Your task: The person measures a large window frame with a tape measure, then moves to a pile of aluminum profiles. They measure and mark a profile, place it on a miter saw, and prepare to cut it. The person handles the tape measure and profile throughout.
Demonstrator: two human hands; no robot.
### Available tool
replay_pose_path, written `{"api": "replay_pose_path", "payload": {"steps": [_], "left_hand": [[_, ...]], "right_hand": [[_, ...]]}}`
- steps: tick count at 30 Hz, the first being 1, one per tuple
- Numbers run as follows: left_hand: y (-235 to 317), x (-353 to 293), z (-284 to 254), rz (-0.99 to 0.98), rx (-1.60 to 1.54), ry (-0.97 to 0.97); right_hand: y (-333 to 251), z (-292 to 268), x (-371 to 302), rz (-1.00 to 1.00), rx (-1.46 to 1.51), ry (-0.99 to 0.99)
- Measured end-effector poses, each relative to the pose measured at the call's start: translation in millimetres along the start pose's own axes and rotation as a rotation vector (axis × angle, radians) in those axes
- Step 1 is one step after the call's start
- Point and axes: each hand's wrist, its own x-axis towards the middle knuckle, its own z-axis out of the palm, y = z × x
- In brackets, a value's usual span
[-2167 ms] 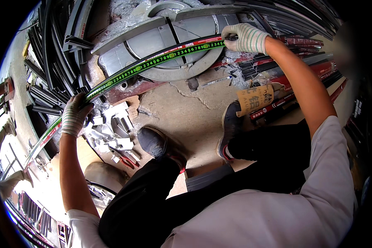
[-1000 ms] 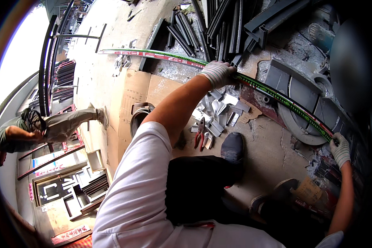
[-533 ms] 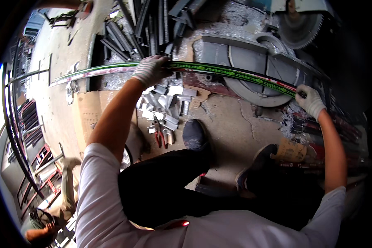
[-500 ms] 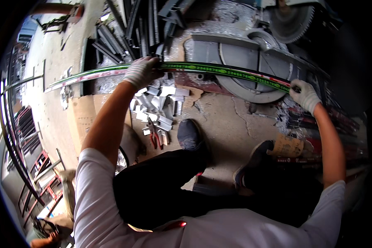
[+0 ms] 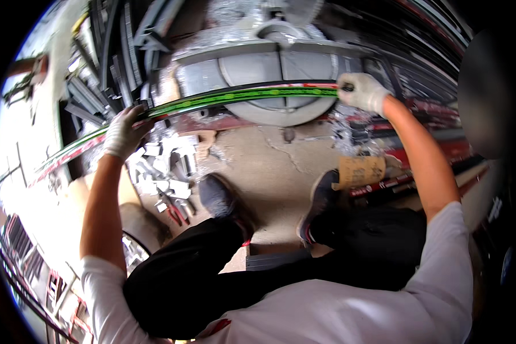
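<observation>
Turned to face the grey saw base (image 5: 246, 64) more squarely than half a second ago, with neither grip let go. Clamping dark strip (image 5: 252, 86) and green tape (image 5: 241, 95) together in left hand (image 5: 127, 131), and closed around their visible right end with right hand (image 5: 361, 92). Still held spanning the base, so apparently not set down; impossible to tell if touching.

Measuring tape (image 5: 246, 93) runs between left hand (image 5: 123, 135) and right hand (image 5: 362, 93), over the saw table (image 5: 249, 66). Offcuts (image 5: 180, 189) lie left of the shoes (image 5: 217, 196), pliers (image 5: 175, 214) at their near edge; profiles (image 5: 133, 54) lie beyond the left hand.
</observation>
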Motion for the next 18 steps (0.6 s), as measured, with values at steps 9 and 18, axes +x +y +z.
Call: {"api": "replay_pose_path", "payload": {"steps": [9,18], "left_hand": [[-15,-3,-14,0.05,0.165,0.124],[-23,-12,-13,0.078,0.265,0.148]], "right_hand": [[36,17,6,-0.084,0.099,0.099],[74,37,21,-0.038,0.15,0.065]]}}
